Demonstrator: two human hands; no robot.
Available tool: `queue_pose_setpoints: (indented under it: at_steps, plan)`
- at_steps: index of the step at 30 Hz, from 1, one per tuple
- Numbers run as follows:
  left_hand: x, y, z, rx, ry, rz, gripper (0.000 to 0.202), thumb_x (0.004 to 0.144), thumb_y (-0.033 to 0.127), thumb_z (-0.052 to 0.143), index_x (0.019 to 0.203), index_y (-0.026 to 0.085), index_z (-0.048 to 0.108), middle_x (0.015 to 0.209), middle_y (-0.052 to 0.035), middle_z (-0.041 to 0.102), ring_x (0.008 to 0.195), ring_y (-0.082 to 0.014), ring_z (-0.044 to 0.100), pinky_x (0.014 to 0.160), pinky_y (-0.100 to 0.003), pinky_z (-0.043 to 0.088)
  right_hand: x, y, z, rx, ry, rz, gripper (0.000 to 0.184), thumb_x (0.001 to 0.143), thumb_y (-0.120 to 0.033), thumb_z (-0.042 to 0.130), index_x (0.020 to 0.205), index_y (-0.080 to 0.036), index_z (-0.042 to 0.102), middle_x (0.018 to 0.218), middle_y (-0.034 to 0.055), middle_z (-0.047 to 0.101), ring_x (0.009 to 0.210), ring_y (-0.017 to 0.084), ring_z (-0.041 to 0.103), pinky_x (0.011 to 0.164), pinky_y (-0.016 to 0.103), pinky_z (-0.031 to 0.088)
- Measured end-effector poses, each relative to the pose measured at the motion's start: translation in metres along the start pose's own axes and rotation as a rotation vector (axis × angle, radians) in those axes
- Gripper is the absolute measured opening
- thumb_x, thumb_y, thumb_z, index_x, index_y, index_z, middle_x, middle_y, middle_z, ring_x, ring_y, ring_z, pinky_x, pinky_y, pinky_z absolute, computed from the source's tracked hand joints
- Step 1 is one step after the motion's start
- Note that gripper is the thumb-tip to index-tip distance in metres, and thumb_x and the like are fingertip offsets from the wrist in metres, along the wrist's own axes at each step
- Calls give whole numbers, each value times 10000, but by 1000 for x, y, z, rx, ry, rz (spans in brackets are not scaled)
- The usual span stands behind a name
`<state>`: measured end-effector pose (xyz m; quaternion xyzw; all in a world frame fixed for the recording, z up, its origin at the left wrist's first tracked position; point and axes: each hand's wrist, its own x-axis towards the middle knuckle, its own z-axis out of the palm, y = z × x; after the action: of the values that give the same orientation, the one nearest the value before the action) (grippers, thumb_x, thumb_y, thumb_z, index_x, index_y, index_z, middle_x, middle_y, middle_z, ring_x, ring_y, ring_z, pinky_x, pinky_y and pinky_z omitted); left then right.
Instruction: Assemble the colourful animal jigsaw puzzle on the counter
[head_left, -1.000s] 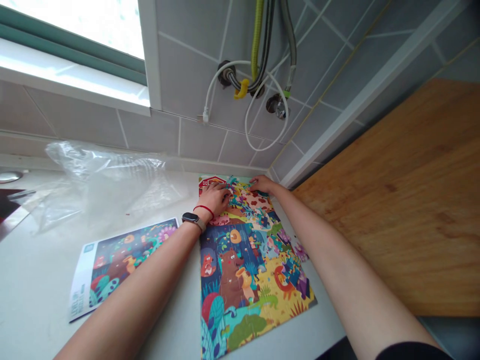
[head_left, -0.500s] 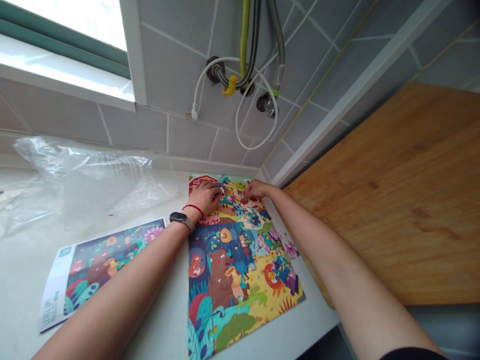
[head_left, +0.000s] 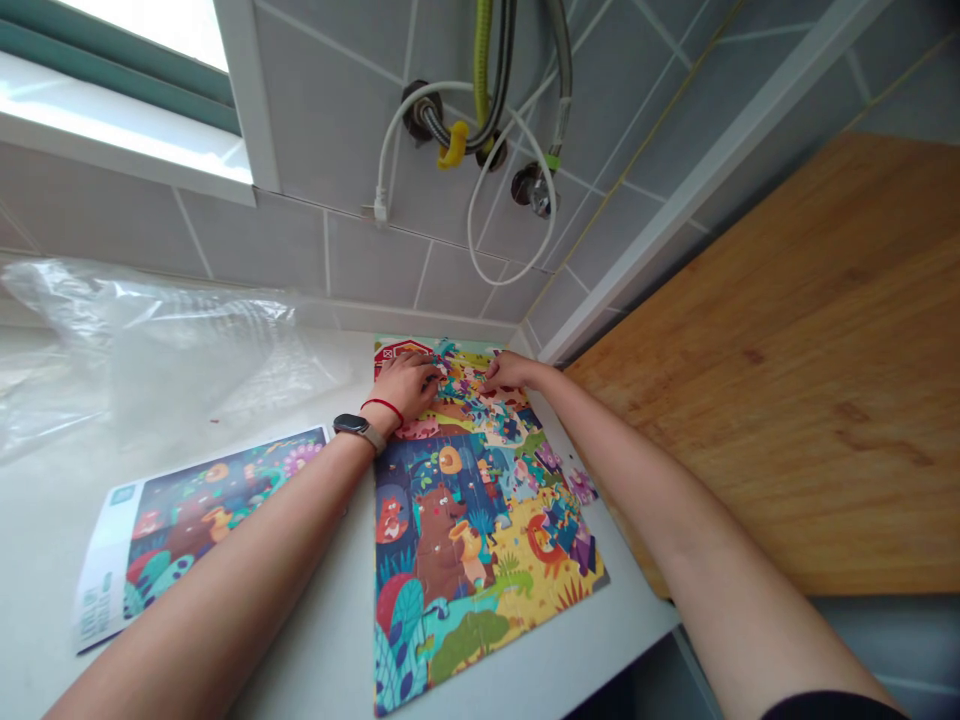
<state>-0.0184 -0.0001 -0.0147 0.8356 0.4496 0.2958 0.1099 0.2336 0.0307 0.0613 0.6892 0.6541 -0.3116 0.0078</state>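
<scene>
A colourful jigsaw puzzle [head_left: 472, 540] with a bear and other animals lies on the white counter [head_left: 330, 650]. My left hand [head_left: 405, 381], with a watch and a red string at the wrist, rests on the puzzle's far left part, fingers curled down onto the pieces. My right hand [head_left: 510, 372] presses its fingertips on the far middle of the puzzle, close to the left hand. Whether either hand holds a piece is hidden. A loose piece [head_left: 582, 487] lies just off the puzzle's right edge.
A printed reference picture [head_left: 187, 520] of the puzzle lies to the left. A clear plastic bag [head_left: 150, 340] sits behind it. A wooden board [head_left: 795, 380] stands at the right. Hoses and a white cable [head_left: 495, 150] hang on the tiled wall.
The camera view has shifted a little to the right and up. Both hands stay on the far part of the puzzle, with the right fingertips moved slightly toward the left hand.
</scene>
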Motion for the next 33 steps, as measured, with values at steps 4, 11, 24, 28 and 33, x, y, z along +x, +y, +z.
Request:
queue_pose_setpoints:
  at_steps: [4, 11, 24, 28, 33]
  plan:
    - [0, 0, 0, -8, -3, -8, 318, 934, 325, 549, 1092, 261, 817, 1337, -90, 712, 1303, -353, 584, 1116, -556, 455, -11, -1, 5, 142, 98, 15, 312, 646, -234, 966, 794, -146, 706, 554, -42, 622, 469, 79, 489, 462, 194, 374]
    - [1, -1, -1, -10, -10, 0, 315, 939, 329, 548, 1090, 264, 817, 1323, -71, 720, 1300, -326, 589, 1147, -518, 440, -80, 12, 31, 438, 185, -22, 484, 901, -256, 763, 1358, -209, 612, 771, -16, 689, 697, 140, 718, 626, 227, 591]
    - [14, 60, -33, -40, -366, 171, 344, 946, 380, 532, 1121, 217, 779, 1094, -60, 786, 1007, -245, 715, 895, -331, 528, -239, 57, 136, 695, 190, -124, 330, 807, -499, 811, 1034, -260, 806, 728, -2, 668, 609, 148, 593, 561, 268, 504]
    - [2, 112, -47, -43, -613, 241, 244, 875, 444, 646, 841, 240, 775, 774, -10, 756, 738, -191, 691, 735, -287, 502, -247, 61, 150, 673, 232, -110, 300, 820, -467, 785, 1038, -263, 817, 838, 39, 732, 740, 193, 653, 670, 312, 543]
    - [-27, 151, -41, 27, -814, 248, 196, 678, 394, 816, 592, 273, 688, 586, -2, 677, 615, -239, 677, 658, -346, 524, -241, 59, 150, 610, 223, -119, 283, 830, -451, 764, 1020, -250, 823, 789, 32, 718, 704, 189, 631, 654, 312, 516]
